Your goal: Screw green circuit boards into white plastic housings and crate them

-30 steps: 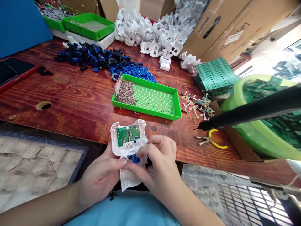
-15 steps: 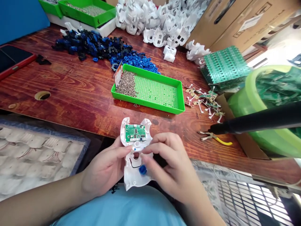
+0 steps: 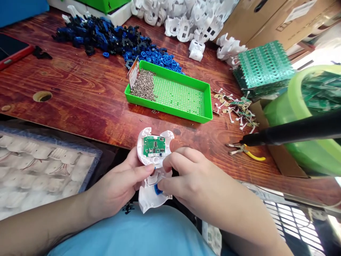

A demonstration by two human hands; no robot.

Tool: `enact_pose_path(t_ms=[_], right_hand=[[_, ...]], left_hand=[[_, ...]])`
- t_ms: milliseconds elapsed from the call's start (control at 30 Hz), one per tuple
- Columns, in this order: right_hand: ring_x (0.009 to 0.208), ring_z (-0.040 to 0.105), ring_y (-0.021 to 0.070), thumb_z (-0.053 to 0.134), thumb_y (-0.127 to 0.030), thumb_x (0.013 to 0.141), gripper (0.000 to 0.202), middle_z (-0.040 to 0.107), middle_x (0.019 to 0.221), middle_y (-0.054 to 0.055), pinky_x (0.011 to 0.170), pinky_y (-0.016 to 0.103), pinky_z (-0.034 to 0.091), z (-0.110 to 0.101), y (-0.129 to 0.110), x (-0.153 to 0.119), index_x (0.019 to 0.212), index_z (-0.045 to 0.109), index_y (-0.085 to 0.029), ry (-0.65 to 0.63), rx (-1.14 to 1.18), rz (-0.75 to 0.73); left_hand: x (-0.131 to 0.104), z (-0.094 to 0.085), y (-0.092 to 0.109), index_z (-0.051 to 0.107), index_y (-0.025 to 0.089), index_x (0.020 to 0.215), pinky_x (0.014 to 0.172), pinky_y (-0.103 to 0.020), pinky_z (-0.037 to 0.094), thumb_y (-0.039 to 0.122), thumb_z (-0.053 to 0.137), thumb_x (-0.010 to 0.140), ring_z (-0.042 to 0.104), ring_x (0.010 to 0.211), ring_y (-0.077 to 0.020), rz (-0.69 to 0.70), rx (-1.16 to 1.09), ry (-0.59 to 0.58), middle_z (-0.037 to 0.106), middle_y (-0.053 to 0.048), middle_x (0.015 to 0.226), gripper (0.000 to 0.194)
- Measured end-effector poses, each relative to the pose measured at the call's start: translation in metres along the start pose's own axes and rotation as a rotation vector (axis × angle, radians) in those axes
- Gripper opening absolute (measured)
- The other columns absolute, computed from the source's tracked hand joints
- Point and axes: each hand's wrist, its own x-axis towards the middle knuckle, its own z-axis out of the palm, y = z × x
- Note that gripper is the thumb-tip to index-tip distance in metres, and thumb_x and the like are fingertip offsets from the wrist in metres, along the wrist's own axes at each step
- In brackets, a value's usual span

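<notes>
A white plastic housing [image 3: 150, 200] is held over my lap by my left hand [image 3: 118, 186], its thumb pressed on the narrow middle. Fixed in the upper half is a green circuit board [image 3: 154, 145]. A blue plastic piece [image 3: 157, 189] sits in the lower half. My right hand [image 3: 193, 176] reaches over the right side of the housing, fingers bent in and thumb close to the blue piece. Its fingertips are closed at the middle of the housing; whatever they may pinch is hidden behind them.
Beyond the housing stands a green tray [image 3: 170, 114] with small screws [image 3: 144, 85]. Blue and black parts [image 3: 106, 35] are heaped behind it. To the right lie wired small boards [image 3: 237, 108], yellow-handled pliers [image 3: 250, 153], a black rod [image 3: 293, 131] and a green bucket [image 3: 290, 106].
My right hand has moved inward and down over the housing, covering more of its middle and part of the blue piece. My left hand keeps its hold. The view has shifted slightly.
</notes>
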Motion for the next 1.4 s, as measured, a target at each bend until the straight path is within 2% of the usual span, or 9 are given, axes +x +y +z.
enact_pose_path(t_ms=[167,300,433,600,767,1000,1133,1267,1400], right_hand=[[0.085,0.04,0.0197,0.047,-0.021,0.093,0.016,0.05,0.094,0.004,0.076,0.033,0.035,-0.002,-0.003,0.004,0.082,0.058,-0.021,-0.06,-0.03,-0.074],[0.082,0.04,0.0194,0.046,-0.018,0.093,0.013,0.05,0.09,0.004,0.074,0.032,0.035,-0.002,-0.008,0.002,0.085,0.057,-0.018,-0.037,-0.094,-0.106],[0.087,0.041,0.0162,0.052,-0.016,0.091,0.009,0.05,0.093,0.004,0.084,0.028,0.035,-0.001,-0.011,-0.006,0.087,0.06,-0.017,0.119,0.001,0.003],[0.098,0.046,0.0133,0.055,-0.017,0.09,0.009,0.053,0.097,0.004,0.094,0.027,0.032,0.012,-0.019,-0.006,0.095,0.062,-0.017,0.447,0.107,0.246],[0.097,0.048,0.0137,0.058,-0.019,0.087,0.007,0.056,0.094,0.004,0.092,0.028,0.032,0.025,-0.029,0.0,0.088,0.066,-0.018,0.559,0.019,0.342],[0.092,0.05,0.0162,0.056,-0.018,0.089,0.014,0.061,0.089,0.004,0.09,0.033,0.035,0.03,-0.038,0.007,0.078,0.064,-0.021,0.61,-0.181,0.382],[0.088,0.051,0.017,0.055,-0.021,0.09,0.013,0.062,0.089,0.004,0.088,0.036,0.036,0.036,-0.04,0.008,0.081,0.064,-0.02,0.631,-0.18,0.431],[0.088,0.047,0.0186,0.056,-0.02,0.089,0.012,0.062,0.09,0.004,0.086,0.034,0.035,0.043,-0.039,0.009,0.079,0.064,-0.02,0.627,-0.177,0.452],[0.085,0.046,0.0191,0.057,-0.019,0.087,0.013,0.061,0.085,0.005,0.08,0.033,0.036,0.046,-0.037,0.01,0.076,0.064,-0.019,0.617,-0.156,0.437]], left_hand=[[-0.003,0.005,0.001,0.055,0.038,0.126,0.091,-0.025,0.047,0.025,0.058,0.09,0.05,0.126,-0.0188,-0.001,0.057,-0.035,0.06,0.005,0.131,0.038],[-0.003,0.005,0.002,0.055,0.037,0.127,0.1,-0.027,0.041,0.024,0.055,0.092,0.043,0.131,-0.0191,0.02,0.102,-0.061,0.052,0.007,0.141,0.037],[-0.005,0.001,0.001,0.054,0.038,0.127,0.095,-0.03,0.046,0.027,0.052,0.094,0.05,0.125,-0.0209,0.03,0.084,-0.06,0.058,0.005,0.134,0.035],[-0.006,0.001,-0.004,0.054,0.036,0.129,0.107,-0.035,0.038,0.023,0.059,0.09,0.046,0.129,-0.0207,0.122,0.079,-0.086,0.063,0.005,0.129,0.041],[-0.005,0.002,-0.006,0.048,0.038,0.134,0.107,-0.038,0.039,0.023,0.063,0.087,0.043,0.132,-0.0215,0.123,0.009,-0.068,0.063,0.006,0.13,0.051],[-0.006,0.003,-0.007,0.042,0.035,0.138,0.109,-0.035,0.036,0.02,0.055,0.091,0.044,0.131,-0.0195,0.148,0.013,-0.069,0.062,0.004,0.131,0.051],[-0.006,0.003,-0.007,0.04,0.033,0.14,0.11,-0.036,0.035,0.022,0.05,0.093,0.045,0.131,-0.0208,0.155,0.031,-0.048,0.061,0.002,0.132,0.049],[-0.007,0.008,-0.008,0.033,0.034,0.143,0.108,-0.037,0.037,0.02,0.059,0.088,0.042,0.132,-0.0237,0.155,0.184,-0.053,0.057,0.001,0.137,0.062],[-0.005,0.012,-0.008,0.025,0.037,0.145,0.102,-0.031,0.041,0.014,0.063,0.085,0.042,0.132,-0.0224,0.139,0.289,-0.056,0.05,0.001,0.142,0.074]])
